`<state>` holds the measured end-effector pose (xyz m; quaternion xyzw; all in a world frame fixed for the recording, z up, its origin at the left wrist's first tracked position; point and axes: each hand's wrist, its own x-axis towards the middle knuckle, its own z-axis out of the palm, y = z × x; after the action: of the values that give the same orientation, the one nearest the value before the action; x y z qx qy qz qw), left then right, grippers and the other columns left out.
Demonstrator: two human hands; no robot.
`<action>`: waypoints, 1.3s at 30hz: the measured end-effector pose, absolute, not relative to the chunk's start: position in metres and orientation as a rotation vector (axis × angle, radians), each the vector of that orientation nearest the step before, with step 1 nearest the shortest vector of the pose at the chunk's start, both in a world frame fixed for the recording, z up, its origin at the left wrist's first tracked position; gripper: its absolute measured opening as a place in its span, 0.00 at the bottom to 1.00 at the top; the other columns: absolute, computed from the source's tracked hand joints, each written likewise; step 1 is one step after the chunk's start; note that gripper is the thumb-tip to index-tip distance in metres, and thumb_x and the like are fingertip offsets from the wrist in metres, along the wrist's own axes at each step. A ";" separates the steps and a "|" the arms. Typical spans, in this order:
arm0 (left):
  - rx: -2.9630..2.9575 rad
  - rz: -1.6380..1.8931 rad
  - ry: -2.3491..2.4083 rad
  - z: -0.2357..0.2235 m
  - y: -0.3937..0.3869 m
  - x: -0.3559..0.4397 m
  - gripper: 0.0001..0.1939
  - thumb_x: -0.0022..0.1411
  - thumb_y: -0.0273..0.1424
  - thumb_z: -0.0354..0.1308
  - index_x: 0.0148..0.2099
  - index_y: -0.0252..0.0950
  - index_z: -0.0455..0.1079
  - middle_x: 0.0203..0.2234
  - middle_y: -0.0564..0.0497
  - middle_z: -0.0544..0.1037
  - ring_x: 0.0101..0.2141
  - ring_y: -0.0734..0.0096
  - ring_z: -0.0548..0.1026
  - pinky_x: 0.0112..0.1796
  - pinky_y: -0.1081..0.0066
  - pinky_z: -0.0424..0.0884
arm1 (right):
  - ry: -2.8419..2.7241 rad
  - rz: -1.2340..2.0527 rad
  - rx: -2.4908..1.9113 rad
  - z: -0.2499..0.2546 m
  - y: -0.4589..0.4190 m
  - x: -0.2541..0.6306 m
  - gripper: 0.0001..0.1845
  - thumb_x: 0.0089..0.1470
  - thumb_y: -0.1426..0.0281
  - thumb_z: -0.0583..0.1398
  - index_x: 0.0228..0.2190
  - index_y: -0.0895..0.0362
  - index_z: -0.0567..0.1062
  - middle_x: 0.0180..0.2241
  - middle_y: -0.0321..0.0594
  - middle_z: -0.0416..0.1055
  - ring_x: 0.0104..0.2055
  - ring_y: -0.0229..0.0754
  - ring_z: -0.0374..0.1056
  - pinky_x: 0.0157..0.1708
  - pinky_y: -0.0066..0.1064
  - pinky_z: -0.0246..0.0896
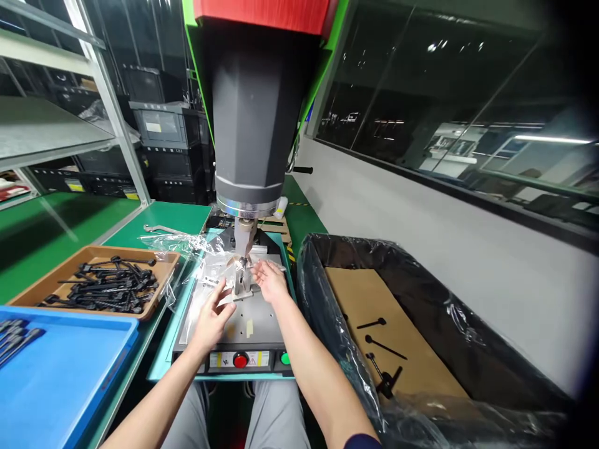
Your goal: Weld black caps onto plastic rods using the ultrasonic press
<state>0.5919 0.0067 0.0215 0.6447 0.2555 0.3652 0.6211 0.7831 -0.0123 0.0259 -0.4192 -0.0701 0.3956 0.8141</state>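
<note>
A metal fixture (243, 284) stands on the machine's grey base plate (262, 327), directly under the narrow metal tool (244, 237) of the press head. My left hand (213, 318) is just left of the fixture, thumb and fingers apart, with nothing seen in it. On the fixture's other side is my right hand (270, 282), its fingers loosely bent and its fingertips close to the metal. I see no object in them; whether they touch the fixture is unclear. Clear plastic film (206, 249) lies left of and behind the fixture.
On the left, a brown tray (161, 274) holds many black long-stemmed parts (116, 284); a blue tray (70, 368) holds several more. A wrench (161, 229) lies behind. At right, a plastic-lined box (322, 312) contains cardboard and several black parts. Red (240, 360) and green (285, 358) buttons face me.
</note>
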 end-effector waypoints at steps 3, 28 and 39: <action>1.448 0.872 0.575 0.022 0.011 0.598 0.34 0.58 0.38 0.61 0.64 0.42 0.57 0.64 0.43 0.57 0.60 0.58 0.61 0.54 0.61 0.63 | -0.115 0.831 -0.866 0.024 -0.004 0.787 0.10 0.46 0.67 0.67 0.29 0.57 0.74 0.26 0.39 0.75 0.25 0.37 0.71 0.23 0.25 0.64; 1.367 0.687 0.613 0.004 -0.049 0.536 0.27 0.54 0.43 0.64 0.55 0.40 0.70 0.45 0.42 0.78 0.45 0.54 0.76 0.45 0.58 0.73 | -0.154 0.890 -0.939 -0.003 -0.077 0.764 0.19 0.47 0.55 0.66 0.32 0.59 0.75 0.28 0.42 0.74 0.28 0.39 0.71 0.25 0.27 0.66; 1.682 0.923 1.507 -0.103 -0.017 0.431 0.41 0.53 0.51 0.58 0.63 0.34 0.57 0.57 0.38 0.65 0.56 0.50 0.66 0.56 0.53 0.63 | -0.620 0.043 -2.097 -0.149 -0.222 0.741 0.45 0.48 0.46 0.58 0.59 0.61 0.60 0.55 0.58 0.63 0.57 0.62 0.59 0.54 0.51 0.55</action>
<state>0.4308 -0.0173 -0.1027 0.6474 0.5800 0.3554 0.3439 0.7414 -0.2216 -0.1493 -0.8516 -0.2519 0.0177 0.4593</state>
